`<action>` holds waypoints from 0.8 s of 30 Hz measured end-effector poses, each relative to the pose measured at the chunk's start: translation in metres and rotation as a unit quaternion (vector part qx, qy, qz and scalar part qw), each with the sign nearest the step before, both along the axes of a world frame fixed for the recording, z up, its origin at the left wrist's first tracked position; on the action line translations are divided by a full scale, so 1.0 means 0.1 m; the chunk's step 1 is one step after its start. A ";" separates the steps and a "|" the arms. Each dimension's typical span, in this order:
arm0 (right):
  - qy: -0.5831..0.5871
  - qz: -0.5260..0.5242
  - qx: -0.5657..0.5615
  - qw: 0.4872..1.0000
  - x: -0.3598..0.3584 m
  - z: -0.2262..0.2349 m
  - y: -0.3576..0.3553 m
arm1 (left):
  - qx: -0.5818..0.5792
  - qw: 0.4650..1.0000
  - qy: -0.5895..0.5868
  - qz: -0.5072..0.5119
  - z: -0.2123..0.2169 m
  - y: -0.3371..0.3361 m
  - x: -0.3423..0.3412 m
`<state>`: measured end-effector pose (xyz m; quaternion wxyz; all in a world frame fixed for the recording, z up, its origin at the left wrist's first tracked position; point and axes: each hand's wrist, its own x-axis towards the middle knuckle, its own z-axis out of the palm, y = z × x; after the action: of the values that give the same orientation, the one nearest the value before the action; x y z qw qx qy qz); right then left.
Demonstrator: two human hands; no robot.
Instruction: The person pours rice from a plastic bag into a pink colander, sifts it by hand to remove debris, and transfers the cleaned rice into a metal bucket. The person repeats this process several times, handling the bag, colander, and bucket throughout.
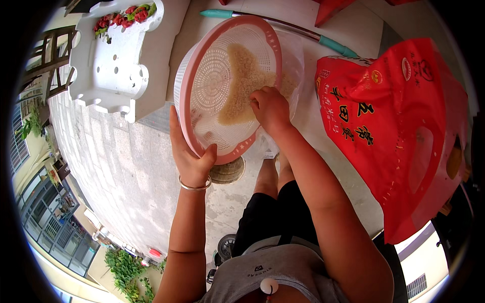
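Left hand (pixel 191 156) clamped on near rim of pink-rimmed white colander (pixel 227 86), thumb inside, fingers behind, silver bangle (pixel 194 186) at wrist. Right hand (pixel 270 108) inside basket, fingers curled together into pale rice (pixel 242 88); whether any grains pinched, cannot tell. Colander tilted toward wearer, held up over grey paved ground, rice heaped centre to right of the mesh. Clear plastic bag (pixel 293 60) just behind colander's right edge. Best done, judging by tilt: rim kept steady and angled so grains stay off the low lip, rice raked in small sweeps, nothing pushed over the edge. Round drain cover (pixel 227 171) on ground just below colander. Large red sack (pixel 399 131) right, slumped, yellow and black printed characters plus small round emblems near its top. Teal-handled long tool (pixel 283 28) lying far, behind colander. White moulded planter (pixel 113 55) far left, red flowers (pixel 124 16) at its far end.
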<state>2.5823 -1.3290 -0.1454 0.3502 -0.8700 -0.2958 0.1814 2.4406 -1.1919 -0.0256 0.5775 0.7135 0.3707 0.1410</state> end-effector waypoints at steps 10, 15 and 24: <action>-0.025 0.009 -0.022 0.999 -0.04 -0.03 0.01 | -0.003 1.000 -0.006 -0.001 0.00 -0.01 -0.01; -0.029 0.016 -0.042 0.999 -0.03 -0.07 0.00 | -0.001 1.000 -0.001 -0.004 0.01 -0.04 0.00; 0.454 -0.194 0.196 0.847 0.21 -0.01 -0.18 | 0.005 1.000 -0.009 -0.005 -0.03 -0.02 -0.02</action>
<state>2.6033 -1.3473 -0.1464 0.6367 -0.6434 0.0420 0.4230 2.4382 -1.1940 -0.0282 0.5780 0.7172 0.3606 0.1466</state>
